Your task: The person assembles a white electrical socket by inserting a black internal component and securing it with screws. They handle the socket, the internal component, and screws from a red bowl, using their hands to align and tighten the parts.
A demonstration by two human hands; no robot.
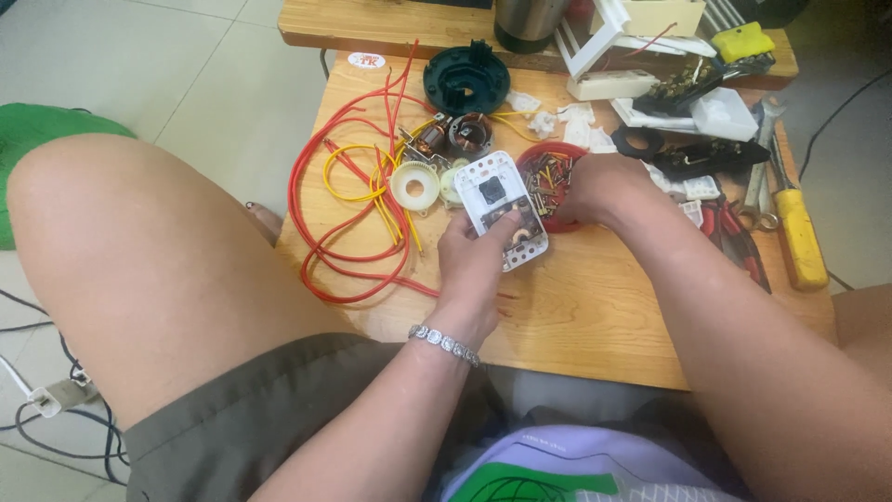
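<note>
You sit over a low wooden table (595, 325) that stands on a pale tiled floor (214, 56). At the left part of the table a tangle of red and yellow insulated wires (348, 200) lies in loose loops. Just right of the wires you see a small round cream plastic ring (414, 186), and behind it two small motor parts with copper windings (452, 135). Further back lies a dark green round plastic housing (466, 79).

Your left hand (476, 265), with a silver link bracelet (444, 344) on the wrist, has its grip closed around a white rectangular plastic board with a black square part in the middle (502, 206); the thumb lies on its face and the board is lifted a little above the table, near the centre.

Just right of the board stands a shallow red round dish full of small screws and metal bits (548, 177). Your right hand (604, 191) reaches into this dish; the fingertips are hidden, so I cannot tell if its grip holds something.

At the right edge lie red-handled pliers (739, 244) and a screwdriver with a yellow handle (799, 237), near some black and white plastic parts (692, 139).
</note>
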